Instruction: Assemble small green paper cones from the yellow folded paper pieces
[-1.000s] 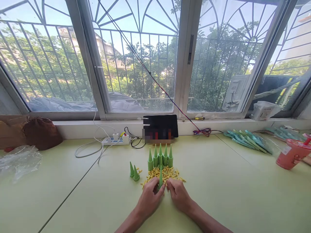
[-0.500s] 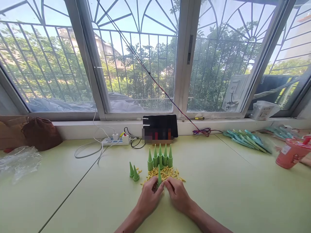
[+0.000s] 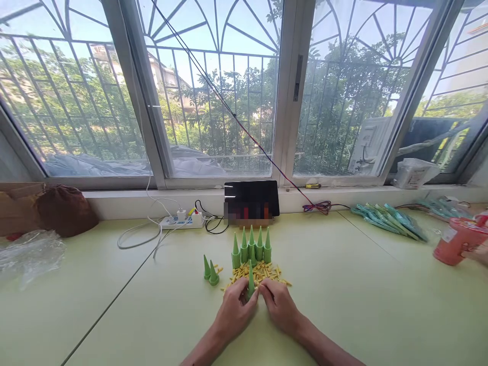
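My left hand (image 3: 237, 303) is closed round the lower part of an upright green cone (image 3: 250, 279), whose pointed tip rises above the fingers. Against the cone's right side, my right hand (image 3: 279, 305) has thumb and fingers pinched together; whatever they hold is hidden. Just beyond both hands lies a loose heap of small yellow pegs (image 3: 263, 272). Behind the heap stand several green cones (image 3: 251, 246) in a tight group, some seemingly stacked. Two more green cones (image 3: 213, 274) stand to the left, beside a few pegs.
At the back, a black tablet (image 3: 251, 195) leans near a power strip (image 3: 183, 221) with loose cables. On the right are plastic-wrapped green items (image 3: 389, 221) and a red cup (image 3: 455, 241), with another person's hand (image 3: 478, 252) at it. A brown bag (image 3: 64, 211) sits far left.
My hands and the cone have hardly shifted. At the right edge, the other person's hand has moved up to the red cup.
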`<action>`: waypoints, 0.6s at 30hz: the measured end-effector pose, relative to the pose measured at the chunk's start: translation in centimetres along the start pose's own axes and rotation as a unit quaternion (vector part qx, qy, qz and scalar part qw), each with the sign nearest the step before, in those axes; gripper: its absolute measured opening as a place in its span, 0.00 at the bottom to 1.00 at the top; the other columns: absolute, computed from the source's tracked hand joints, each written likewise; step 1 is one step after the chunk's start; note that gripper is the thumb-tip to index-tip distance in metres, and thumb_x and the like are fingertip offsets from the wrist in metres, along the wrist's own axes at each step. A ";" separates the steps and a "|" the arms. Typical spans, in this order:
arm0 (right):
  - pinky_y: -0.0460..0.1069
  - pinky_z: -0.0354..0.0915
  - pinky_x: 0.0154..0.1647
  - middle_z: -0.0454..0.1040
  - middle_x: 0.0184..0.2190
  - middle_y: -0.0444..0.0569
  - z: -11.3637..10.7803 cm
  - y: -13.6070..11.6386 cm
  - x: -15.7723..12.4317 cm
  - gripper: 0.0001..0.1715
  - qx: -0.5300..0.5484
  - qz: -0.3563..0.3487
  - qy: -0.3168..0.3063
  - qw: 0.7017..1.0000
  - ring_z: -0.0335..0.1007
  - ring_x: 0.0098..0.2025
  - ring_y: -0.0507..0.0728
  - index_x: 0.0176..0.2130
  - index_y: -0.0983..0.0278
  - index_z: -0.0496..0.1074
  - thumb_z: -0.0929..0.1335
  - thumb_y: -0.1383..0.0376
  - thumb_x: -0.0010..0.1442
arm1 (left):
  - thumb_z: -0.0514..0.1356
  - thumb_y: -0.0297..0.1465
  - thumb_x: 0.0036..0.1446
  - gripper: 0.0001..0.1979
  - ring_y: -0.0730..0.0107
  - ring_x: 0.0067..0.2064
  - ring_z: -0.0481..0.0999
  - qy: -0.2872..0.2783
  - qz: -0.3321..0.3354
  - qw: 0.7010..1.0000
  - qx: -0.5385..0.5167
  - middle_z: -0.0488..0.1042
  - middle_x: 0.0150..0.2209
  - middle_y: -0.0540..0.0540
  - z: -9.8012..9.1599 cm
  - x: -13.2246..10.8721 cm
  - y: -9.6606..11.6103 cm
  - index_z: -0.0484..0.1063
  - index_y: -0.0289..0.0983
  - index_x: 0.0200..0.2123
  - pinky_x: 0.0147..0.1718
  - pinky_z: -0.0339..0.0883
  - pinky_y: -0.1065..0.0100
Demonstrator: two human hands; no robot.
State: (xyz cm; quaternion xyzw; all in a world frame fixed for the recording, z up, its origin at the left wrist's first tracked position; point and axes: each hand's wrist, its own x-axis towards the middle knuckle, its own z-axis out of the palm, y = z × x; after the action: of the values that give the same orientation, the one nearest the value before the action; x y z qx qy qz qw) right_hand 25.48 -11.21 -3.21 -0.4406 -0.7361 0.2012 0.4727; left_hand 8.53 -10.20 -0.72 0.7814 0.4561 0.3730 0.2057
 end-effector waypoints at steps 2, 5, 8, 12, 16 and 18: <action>0.47 0.57 0.28 0.69 0.24 0.45 0.0 0.2 0.0 0.27 -0.003 0.001 0.001 1.000 0.61 0.25 0.53 0.28 0.62 0.65 0.56 0.55 0.75 | 0.57 0.38 0.65 0.16 0.71 0.27 0.64 0.004 0.000 1.000 -0.001 0.67 0.25 0.51 -0.1 0.0 0.3 0.65 0.38 0.25 0.26 0.58 0.71; 0.47 0.56 0.28 0.69 0.24 0.45 0.1 0.4 -0.1 0.28 -0.004 0.003 0.000 1.000 0.60 0.25 0.53 0.28 0.62 0.65 0.56 0.54 0.75 | 0.57 0.38 0.64 0.16 0.71 0.26 0.63 0.006 -0.003 1.000 0.001 0.67 0.24 0.51 -0.2 0.1 0.6 0.64 0.38 0.25 0.26 0.57 0.71; 0.47 0.56 0.28 0.69 0.24 0.45 0.2 0.6 -0.1 0.28 -0.003 0.001 0.000 1.000 0.59 0.25 0.53 0.27 0.61 0.64 0.55 0.53 0.75 | 0.58 0.38 0.63 0.16 0.71 0.26 0.63 0.004 -0.010 1.000 -0.005 0.67 0.24 0.51 -0.2 0.0 0.7 0.63 0.38 0.25 0.26 0.57 0.71; 0.47 0.55 0.29 0.68 0.23 0.44 0.2 0.6 -0.1 0.28 -0.003 0.004 -0.001 1.000 0.59 0.25 0.53 0.27 0.61 0.63 0.55 0.53 0.75 | 0.58 0.37 0.63 0.16 0.71 0.26 0.63 0.002 -0.009 1.000 -0.008 0.67 0.24 0.51 -0.1 0.0 0.4 0.63 0.38 0.25 0.26 0.57 0.71; 0.47 0.54 0.28 0.66 0.23 0.44 0.2 0.7 -0.1 0.27 -0.011 0.005 -0.004 1.000 0.57 0.25 0.53 0.27 0.61 0.62 0.55 0.54 0.75 | 0.57 0.38 0.64 0.16 0.71 0.27 0.63 -0.001 -0.008 1.000 -0.004 0.67 0.24 0.51 0.0 -0.1 0.2 0.62 0.39 0.25 0.26 0.57 0.71; 0.47 0.53 0.28 0.66 0.23 0.43 0.3 0.9 -0.2 0.26 -0.010 0.007 -0.005 1.000 0.57 0.25 0.52 0.27 0.61 0.61 0.56 0.55 0.75 | 0.57 0.38 0.64 0.16 0.71 0.27 0.63 -0.004 -0.012 1.000 -0.003 0.67 0.24 0.51 0.0 -0.1 0.2 0.62 0.39 0.25 0.27 0.58 0.71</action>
State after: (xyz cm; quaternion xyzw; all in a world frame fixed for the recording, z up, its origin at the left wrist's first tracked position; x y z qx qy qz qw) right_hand 25.67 -10.85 -4.04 -0.4498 -0.7372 0.1992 0.4631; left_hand 8.65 -10.38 -0.60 0.7769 0.4633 0.3686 0.2142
